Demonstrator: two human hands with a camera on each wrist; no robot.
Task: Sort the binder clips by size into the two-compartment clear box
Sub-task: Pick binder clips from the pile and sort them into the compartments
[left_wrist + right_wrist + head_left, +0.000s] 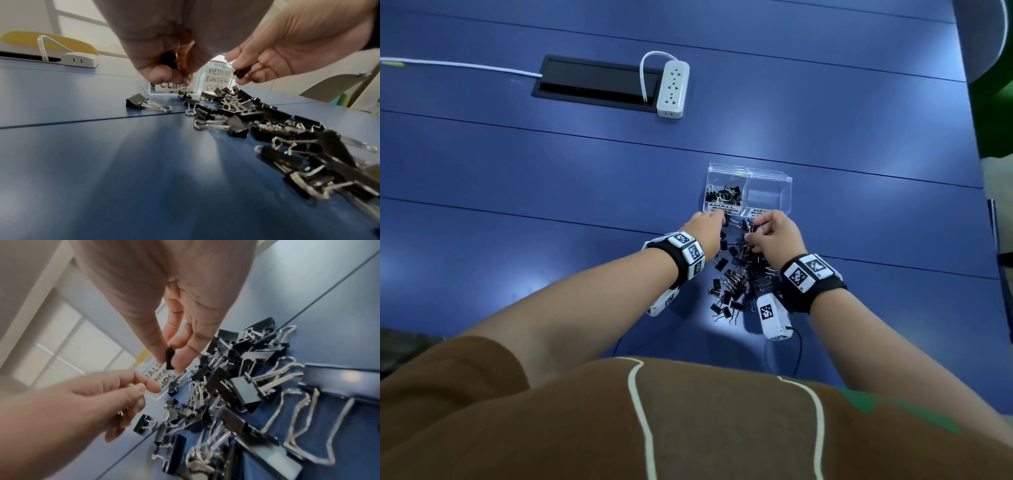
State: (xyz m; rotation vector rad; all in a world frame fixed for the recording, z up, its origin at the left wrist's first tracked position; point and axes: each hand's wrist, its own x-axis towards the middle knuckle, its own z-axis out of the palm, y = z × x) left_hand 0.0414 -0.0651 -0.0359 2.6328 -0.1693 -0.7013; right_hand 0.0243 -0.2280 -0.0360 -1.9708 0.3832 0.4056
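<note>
The clear two-compartment box (750,178) stands just beyond my hands. Its left compartment, labelled small, holds several black clips (724,196); its right one, labelled medium (217,78), looks empty. A pile of black binder clips (736,274) of mixed sizes lies between my wrists. My left hand (717,217) hovers before the small label, fingers curled round a black clip (170,61) that is mostly hidden. My right hand (168,361) pinches a small black clip (170,358) between thumb and forefinger, above the pile's far end.
One clip (141,103) lies apart, left of the pile. A white power strip (673,88) and a black cable hatch (592,80) sit far back on the blue table (517,171). The table's right edge (977,144) is near the box.
</note>
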